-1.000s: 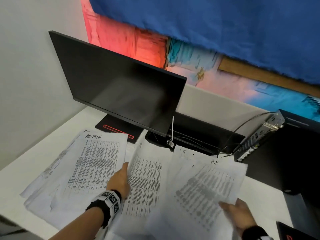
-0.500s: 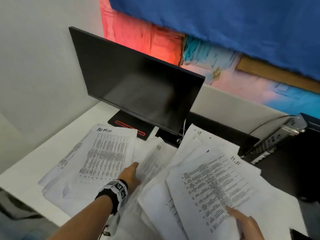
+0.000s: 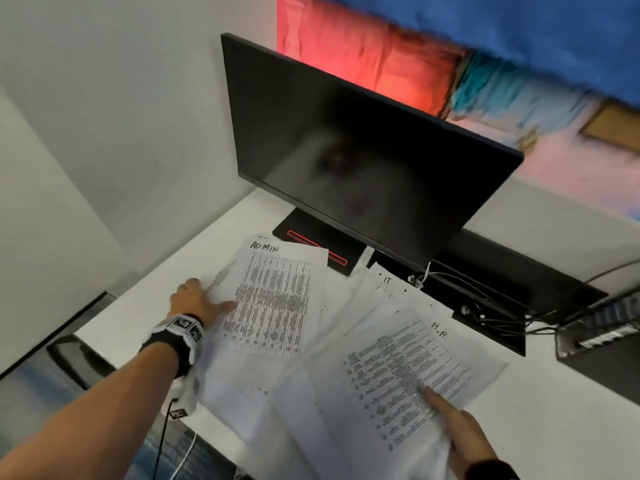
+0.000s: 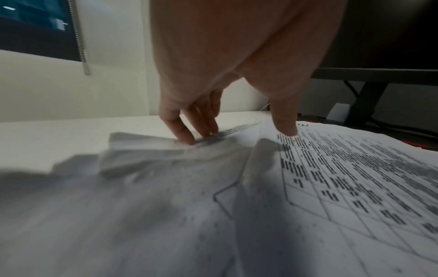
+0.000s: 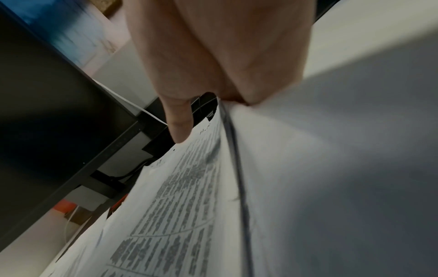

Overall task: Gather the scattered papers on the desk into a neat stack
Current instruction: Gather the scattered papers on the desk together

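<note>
Leftward has gone the left hand (image 3: 194, 301), fingers flat on the ADMIN sheet (image 3: 273, 303); right hand (image 3: 460, 431) pinches papers (image 3: 398, 368).

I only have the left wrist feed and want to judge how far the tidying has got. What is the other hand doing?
Observer: The right hand pinches the white printed sheet marked H.R., thumb on top.
Operator: And the white gridded sheet my left hand presses?
Observer: The head view shows ADMIN handwritten along its top.
Operator: Are those two stacked?
Observer: No; they lie fanned side by side, barely overlapping.
</note>
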A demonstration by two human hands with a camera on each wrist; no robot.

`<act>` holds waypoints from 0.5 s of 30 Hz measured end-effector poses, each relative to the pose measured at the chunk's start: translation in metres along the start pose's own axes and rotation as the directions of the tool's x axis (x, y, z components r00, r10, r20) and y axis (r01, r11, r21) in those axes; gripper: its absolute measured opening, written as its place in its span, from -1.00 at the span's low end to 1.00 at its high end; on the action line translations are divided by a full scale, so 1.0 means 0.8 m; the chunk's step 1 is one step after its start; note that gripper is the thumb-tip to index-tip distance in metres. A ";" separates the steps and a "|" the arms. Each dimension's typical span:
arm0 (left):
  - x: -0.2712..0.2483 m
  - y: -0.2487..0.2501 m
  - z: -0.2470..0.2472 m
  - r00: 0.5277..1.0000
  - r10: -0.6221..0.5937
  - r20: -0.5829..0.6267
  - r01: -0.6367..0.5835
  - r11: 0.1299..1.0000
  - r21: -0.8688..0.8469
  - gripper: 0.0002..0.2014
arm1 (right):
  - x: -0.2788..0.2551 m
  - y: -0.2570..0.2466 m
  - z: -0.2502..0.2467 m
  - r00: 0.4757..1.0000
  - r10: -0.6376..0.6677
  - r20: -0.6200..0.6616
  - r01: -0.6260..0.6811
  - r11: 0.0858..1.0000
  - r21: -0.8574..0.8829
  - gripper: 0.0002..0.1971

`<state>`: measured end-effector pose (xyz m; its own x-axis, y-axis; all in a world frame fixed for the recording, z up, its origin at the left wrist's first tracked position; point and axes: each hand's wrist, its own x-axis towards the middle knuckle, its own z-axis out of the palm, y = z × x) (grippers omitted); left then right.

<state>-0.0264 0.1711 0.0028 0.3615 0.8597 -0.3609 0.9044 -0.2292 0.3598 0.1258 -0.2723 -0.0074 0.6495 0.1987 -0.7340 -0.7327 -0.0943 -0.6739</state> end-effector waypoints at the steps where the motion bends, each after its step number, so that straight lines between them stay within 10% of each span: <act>1: 0.010 -0.001 -0.001 0.998 0.033 0.048 -0.031 0.999 -0.042 -0.06 | -0.002 -0.004 0.011 1.000 0.013 0.007 -0.013 1.000 -0.006 -0.42; 6: 0.034 0.008 -0.001 0.933 0.186 0.309 -0.120 0.968 -0.221 -0.36 | 0.003 -0.004 0.055 0.998 0.043 -0.049 -0.048 0.994 -0.098 -0.24; 9: 0.038 0.015 -0.005 0.893 0.253 0.372 -0.148 0.946 -0.289 -0.54 | -0.005 -0.009 0.078 0.994 -0.014 -0.106 0.005 0.997 -0.082 -0.47; 12: 0.023 0.033 -0.030 0.881 0.380 0.283 -0.356 0.925 -0.134 -0.69 | -0.005 -0.008 0.090 0.989 -0.038 -0.141 0.029 0.997 -0.066 -0.48; 15: -0.001 0.052 -0.086 0.850 0.520 0.084 -0.527 0.842 0.117 -0.66 | 0.051 0.033 0.056 0.964 -0.089 -0.250 0.062 0.991 -0.115 0.09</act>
<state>-0.0044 0.1919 0.0771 0.7969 0.5728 -0.1920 0.5973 -0.6996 0.3922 0.1236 -0.2229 -0.0515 0.7424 -0.0439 -0.6685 -0.6628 -0.1933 -0.7234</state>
